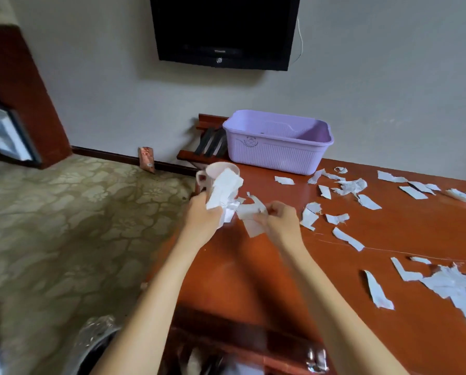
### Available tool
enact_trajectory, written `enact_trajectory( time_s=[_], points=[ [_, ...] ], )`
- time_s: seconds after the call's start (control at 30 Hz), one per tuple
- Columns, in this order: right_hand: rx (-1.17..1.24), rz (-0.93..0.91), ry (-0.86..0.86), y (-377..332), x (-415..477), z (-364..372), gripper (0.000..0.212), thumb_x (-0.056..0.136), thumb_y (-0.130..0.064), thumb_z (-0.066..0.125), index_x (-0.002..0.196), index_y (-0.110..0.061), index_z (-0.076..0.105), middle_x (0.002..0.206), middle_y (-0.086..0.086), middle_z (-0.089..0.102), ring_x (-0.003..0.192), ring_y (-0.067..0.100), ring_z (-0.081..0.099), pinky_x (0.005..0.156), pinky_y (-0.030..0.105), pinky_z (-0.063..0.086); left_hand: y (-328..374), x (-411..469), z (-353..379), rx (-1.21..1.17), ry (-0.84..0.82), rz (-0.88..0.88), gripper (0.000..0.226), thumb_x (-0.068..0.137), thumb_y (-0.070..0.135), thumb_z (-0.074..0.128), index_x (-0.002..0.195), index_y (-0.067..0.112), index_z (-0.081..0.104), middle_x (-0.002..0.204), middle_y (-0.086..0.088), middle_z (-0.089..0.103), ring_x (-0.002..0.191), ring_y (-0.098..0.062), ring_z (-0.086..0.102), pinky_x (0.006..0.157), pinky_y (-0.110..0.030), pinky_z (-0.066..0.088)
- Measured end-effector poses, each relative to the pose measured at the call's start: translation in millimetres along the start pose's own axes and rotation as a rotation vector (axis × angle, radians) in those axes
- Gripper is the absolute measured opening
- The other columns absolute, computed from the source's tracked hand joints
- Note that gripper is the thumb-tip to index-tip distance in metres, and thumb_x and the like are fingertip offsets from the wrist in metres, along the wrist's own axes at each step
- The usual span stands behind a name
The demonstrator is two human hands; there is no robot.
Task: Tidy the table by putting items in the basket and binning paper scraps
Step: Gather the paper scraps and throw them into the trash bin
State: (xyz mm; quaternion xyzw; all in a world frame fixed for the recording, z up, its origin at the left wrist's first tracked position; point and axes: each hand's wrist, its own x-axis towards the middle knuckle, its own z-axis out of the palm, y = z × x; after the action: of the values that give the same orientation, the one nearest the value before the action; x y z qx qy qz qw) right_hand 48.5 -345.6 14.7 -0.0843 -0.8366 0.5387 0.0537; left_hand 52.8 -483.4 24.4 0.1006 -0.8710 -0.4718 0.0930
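My left hand (pixel 203 212) grips a bunch of white paper scraps (pixel 223 192) above the table's left edge. My right hand (pixel 279 219) pinches another torn piece (pixel 249 212) right beside that bunch. A pale pink mug (pixel 218 170) stands just behind my left hand, partly hidden by the paper. The lilac plastic basket (pixel 277 155) sits at the back of the red-brown table (pixel 253 266). Several more torn scraps (pixel 348 186) lie scattered over the table to the right, with a larger heap (pixel 453 289) at the right edge.
A bin lined with clear plastic (pixel 96 334) shows at the bottom left, on the patterned carpet. A dark wooden luggage rack (pixel 207 143) stands behind the basket's left side. A black TV (pixel 223 31) hangs on the wall above.
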Motion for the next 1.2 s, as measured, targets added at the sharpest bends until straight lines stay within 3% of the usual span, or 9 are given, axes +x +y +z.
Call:
enact_trajectory(
  time_s=[0.1,0.2,0.33,0.5,0.7,0.83,0.93,1.1,1.2],
  points=[
    [0.015,-0.071,-0.143,-13,-32,44,0.003,0.083,-0.01,0.062,0.084,-0.013,0.063,0.081,-0.002,0.061,0.079,0.015,0.056,0.056,0.018,0.041,-32,-17,-45,-0.031,0.104,-0.103,0.029,0.093,0.011,0.048,0.12,0.006,0.054,0.104,-0.011,0.058,0.083,-0.02,0.053,0.063,-0.026,0.041],
    [0.003,-0.11,-0.269,-27,-61,98,0.017,0.079,-0.005,0.059,0.068,-0.018,0.057,0.074,-0.001,0.058,0.074,0.017,0.054,0.06,0.025,0.041,-78,-24,-89,-0.068,0.199,-0.242,0.017,0.086,0.004,0.046,0.098,0.007,0.057,0.084,-0.005,0.055,0.083,-0.025,0.05,0.065,-0.026,0.038],
    [-0.056,-0.151,-0.429,-41,-94,175,0.011,0.082,-0.009,0.051,0.072,-0.011,0.056,0.074,0.005,0.058,0.074,0.023,0.053,0.064,0.031,0.039,-148,-20,-133,-0.084,0.34,-0.407,0.027,0.081,0.003,0.046,0.102,0.001,0.062,0.102,-0.017,0.065,0.097,-0.037,0.057,0.076,-0.036,0.047],
    [-0.257,-0.151,-0.588,-29,-135,264,0.01,0.088,-0.013,0.043,0.078,-0.009,0.042,0.099,0.021,0.063,0.087,0.035,0.053,0.069,0.032,0.035,-246,-21,-157,-0.132,0.395,-0.605,0.024,0.082,0.001,0.05,0.102,-0.002,0.063,0.1,-0.02,0.067,0.086,-0.034,0.061,0.071,-0.035,0.047],
    [-0.494,0.059,-0.763,46,-140,348,0.02,0.084,-0.004,0.045,0.099,0.002,0.056,0.11,0.02,0.062,0.105,0.037,0.059,0.084,0.036,0.049,-361,-39,-147,-0.056,0.242,-0.891,0.032,0.082,0.0,0.051,0.112,-0.008,0.059,0.113,-0.028,0.063,0.106,-0.04,0.062,0.088,-0.044,0.051],
    [-0.581,0.244,-0.831,96,-124,383,0.012,0.083,-0.001,0.047,0.091,0.003,0.055,0.092,0.015,0.061,0.099,0.033,0.062,0.077,0.034,0.051,-410,-48,-126,0.016,0.081,-1.005,0.034,0.087,0.006,0.054,0.12,-0.002,0.058,0.119,-0.021,0.063,0.11,-0.032,0.061,0.083,-0.035,0.049],
    [-0.59,0.422,-0.81,122,-114,402,0.042,0.086,-0.004,0.048,0.127,0.005,0.046,0.118,0.019,0.06,0.105,0.031,0.062,0.074,0.033,0.05,-437,-48,-103,0.022,-0.041,-1.085,0.041,0.092,0.004,0.049,0.132,-0.002,0.046,0.12,-0.016,0.058,0.11,-0.029,0.058,0.078,-0.031,0.048],
    [-0.566,0.633,-0.79,158,-104,429,0.053,0.088,-0.003,0.048,0.139,0.002,0.034,0.111,0.018,0.059,0.088,0.027,0.061,0.068,0.03,0.046,-478,-46,-74,0.059,-0.162,-1.167,0.036,0.094,0.001,0.041,0.129,-0.006,0.046,0.098,-0.015,0.06,0.087,-0.026,0.059,0.069,-0.031,0.046],
    [-0.49,0.765,-0.818,176,-103,442,0.045,0.086,-0.005,0.054,0.13,0.004,0.048,0.092,0.012,0.057,0.061,0.018,0.052,0.057,0.026,0.047,-494,-46,-65,-0.055,-0.137,-1.246,0.037,0.094,-0.001,0.04,0.13,-0.006,0.047,0.099,-0.02,0.057,0.084,-0.025,0.054,0.072,-0.03,0.045]
  ],
)
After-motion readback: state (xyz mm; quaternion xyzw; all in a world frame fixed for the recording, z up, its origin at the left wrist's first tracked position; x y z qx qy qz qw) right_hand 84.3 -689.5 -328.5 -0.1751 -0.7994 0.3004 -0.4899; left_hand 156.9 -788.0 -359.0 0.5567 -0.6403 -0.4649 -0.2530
